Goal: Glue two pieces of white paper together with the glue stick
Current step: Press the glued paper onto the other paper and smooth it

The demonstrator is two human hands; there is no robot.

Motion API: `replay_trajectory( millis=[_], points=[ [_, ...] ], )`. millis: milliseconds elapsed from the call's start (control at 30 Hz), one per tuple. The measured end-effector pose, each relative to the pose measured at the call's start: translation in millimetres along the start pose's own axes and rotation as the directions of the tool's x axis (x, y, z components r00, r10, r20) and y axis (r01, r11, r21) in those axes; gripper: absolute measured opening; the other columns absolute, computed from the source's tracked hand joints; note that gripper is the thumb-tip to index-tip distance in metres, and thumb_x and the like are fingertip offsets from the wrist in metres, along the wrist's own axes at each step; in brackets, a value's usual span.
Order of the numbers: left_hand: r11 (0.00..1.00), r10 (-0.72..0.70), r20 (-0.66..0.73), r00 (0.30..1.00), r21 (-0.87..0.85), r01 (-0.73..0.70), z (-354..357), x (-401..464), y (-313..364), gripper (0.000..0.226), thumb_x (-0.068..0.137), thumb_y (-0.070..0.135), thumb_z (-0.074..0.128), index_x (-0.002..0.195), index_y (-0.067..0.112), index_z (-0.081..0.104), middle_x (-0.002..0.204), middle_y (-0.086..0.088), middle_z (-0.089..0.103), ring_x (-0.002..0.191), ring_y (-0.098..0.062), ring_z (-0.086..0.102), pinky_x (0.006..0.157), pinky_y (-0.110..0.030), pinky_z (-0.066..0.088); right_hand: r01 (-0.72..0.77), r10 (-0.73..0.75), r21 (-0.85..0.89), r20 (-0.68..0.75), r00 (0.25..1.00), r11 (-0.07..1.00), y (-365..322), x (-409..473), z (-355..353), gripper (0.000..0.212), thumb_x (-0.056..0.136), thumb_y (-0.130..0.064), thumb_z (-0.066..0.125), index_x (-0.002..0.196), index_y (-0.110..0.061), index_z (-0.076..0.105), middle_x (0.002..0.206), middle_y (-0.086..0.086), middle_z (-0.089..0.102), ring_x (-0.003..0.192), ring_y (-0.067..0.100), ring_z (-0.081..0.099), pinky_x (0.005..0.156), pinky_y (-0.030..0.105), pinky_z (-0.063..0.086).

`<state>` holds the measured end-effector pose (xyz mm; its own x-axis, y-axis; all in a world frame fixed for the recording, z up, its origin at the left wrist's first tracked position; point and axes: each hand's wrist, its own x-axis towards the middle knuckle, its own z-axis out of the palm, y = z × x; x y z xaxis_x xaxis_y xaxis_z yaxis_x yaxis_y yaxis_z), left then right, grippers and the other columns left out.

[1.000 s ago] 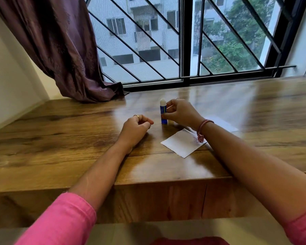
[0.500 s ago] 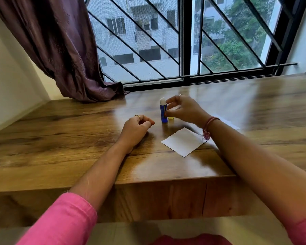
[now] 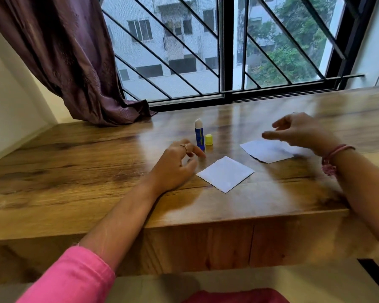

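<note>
- Where the wooden table (image 3: pixel 74 171) meets the window (image 3: pixel 228 51), the glue stick (image 3: pixel 199 136) is stood upright with its white glue tip exposed; it is held by neither hand.
- A blue label is carried on the glue stick barrel; printing is present on it, but it is too small to be read, and no brand can be told.
- The yellow cap (image 3: pixel 209 139) is set on the table just beside the glue stick, on its right, apart from the barrel.
- The near paper (image 3: pixel 225 173), a white square turned cornerwise, is laid flat on the table in front of the glue stick.
- The far paper (image 3: pixel 267 152) is laid flat to the right of the near paper; the two sheets are apart and not overlapped.
- The left hand (image 3: pixel 175 165) is rested on the table just left of the near paper, fingers loosely curled, nothing gripped; a ring is worn on one finger.
- The right hand (image 3: pixel 298 132) is held above the far paper, fingers spread and relaxed, nothing held; it is blurred, and contact with the paper cannot be told.
- A pink thread bracelet (image 3: pixel 333 158) is worn on the right wrist.
- A purple curtain (image 3: pixel 74 62) is hung at the left of the window, its hem resting on the table.
</note>
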<state>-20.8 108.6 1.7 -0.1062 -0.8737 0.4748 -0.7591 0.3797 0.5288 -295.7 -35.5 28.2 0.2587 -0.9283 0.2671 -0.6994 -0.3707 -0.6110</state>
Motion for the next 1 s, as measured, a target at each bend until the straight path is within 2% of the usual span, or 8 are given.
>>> replay_trajectory(
  millis=[67,133,167,400,567,733,867,1000],
  points=[
    [0.997,0.058,0.077,0.995,0.054,-0.062,0,-3,5,0.032,0.08,0.013,0.047,0.101,0.02,0.07,0.1,0.009,0.059,0.099,-0.008,0.049,0.088,-0.019,0.037,-0.039,0.04,-0.052,0.036,0.999,0.998,7,-5,4,0.059,0.066,-0.048,0.078,0.105,-0.004,0.068,0.102,0.013,0.07,0.081,0.02,0.061,0.075,0.032,0.048],
    [0.988,0.098,0.137,0.986,0.101,-0.113,0,-6,9,0.037,0.081,0.017,0.046,0.11,0.023,0.069,0.109,0.004,0.061,0.104,-0.015,0.047,0.093,-0.033,0.036,-0.052,0.057,-0.115,0.042,0.997,0.992,7,-7,10,0.064,0.064,-0.055,0.077,0.103,-0.005,0.068,0.103,0.011,0.07,0.083,0.021,0.06,0.073,0.029,0.044],
    [0.985,0.11,0.163,0.981,0.114,-0.129,0,-8,10,0.038,0.083,0.019,0.046,0.114,0.025,0.068,0.111,0.005,0.06,0.105,-0.014,0.046,0.095,-0.036,0.033,-0.045,0.051,-0.141,0.037,0.998,0.989,6,-7,12,0.067,0.063,-0.057,0.077,0.102,-0.003,0.069,0.104,0.013,0.07,0.085,0.024,0.06,0.074,0.031,0.045],
    [0.949,0.136,0.303,0.943,0.232,-0.211,6,-12,18,0.043,0.089,0.037,0.04,0.127,0.035,0.059,0.121,0.013,0.056,0.115,-0.008,0.037,0.096,-0.028,0.019,-0.025,0.034,-0.17,0.052,0.998,0.985,2,-10,16,0.072,0.059,-0.054,0.081,0.111,-0.007,0.064,0.109,0.008,0.066,0.097,0.021,0.058,0.077,0.026,0.038],
    [0.947,0.099,0.334,0.937,0.256,-0.191,7,-12,20,0.044,0.09,0.035,0.034,0.126,0.034,0.06,0.121,0.015,0.053,0.117,-0.008,0.033,0.093,-0.028,0.017,-0.027,0.033,-0.166,0.032,0.999,0.986,2,-11,18,0.073,0.059,-0.052,0.081,0.112,-0.005,0.062,0.108,0.007,0.064,0.088,0.017,0.052,0.075,0.024,0.035],
    [0.956,0.088,0.353,0.931,0.233,-0.178,6,-12,21,0.044,0.09,0.035,0.033,0.125,0.034,0.061,0.127,0.017,0.054,0.121,-0.006,0.031,0.094,-0.025,0.015,-0.035,0.04,-0.255,0.013,0.999,0.966,5,-12,15,0.076,0.058,-0.061,0.078,0.11,-0.009,0.062,0.109,0.005,0.065,0.1,0.022,0.058,0.081,0.031,0.044],
    [0.967,0.086,0.392,0.916,0.187,-0.171,6,-11,20,0.045,0.088,0.035,0.033,0.125,0.035,0.059,0.136,0.021,0.049,0.123,-0.006,0.029,0.095,-0.025,0.014,-0.014,0.023,-0.251,0.032,0.999,0.968,5,-13,13,0.07,0.058,-0.059,0.078,0.107,-0.01,0.064,0.106,0.005,0.065,0.097,0.021,0.058,0.083,0.034,0.046],
    [0.973,0.082,0.43,0.899,0.162,-0.166,7,-10,18,0.044,0.086,0.035,0.036,0.125,0.035,0.056,0.141,0.024,0.045,0.126,-0.007,0.027,0.1,-0.033,0.015,-0.02,0.032,-0.188,0.056,0.998,0.982,5,-13,11,0.07,0.058,-0.053,0.082,0.108,-0.009,0.063,0.104,0.005,0.065,0.09,0.017,0.055,0.077,0.028,0.042]
  ],
)
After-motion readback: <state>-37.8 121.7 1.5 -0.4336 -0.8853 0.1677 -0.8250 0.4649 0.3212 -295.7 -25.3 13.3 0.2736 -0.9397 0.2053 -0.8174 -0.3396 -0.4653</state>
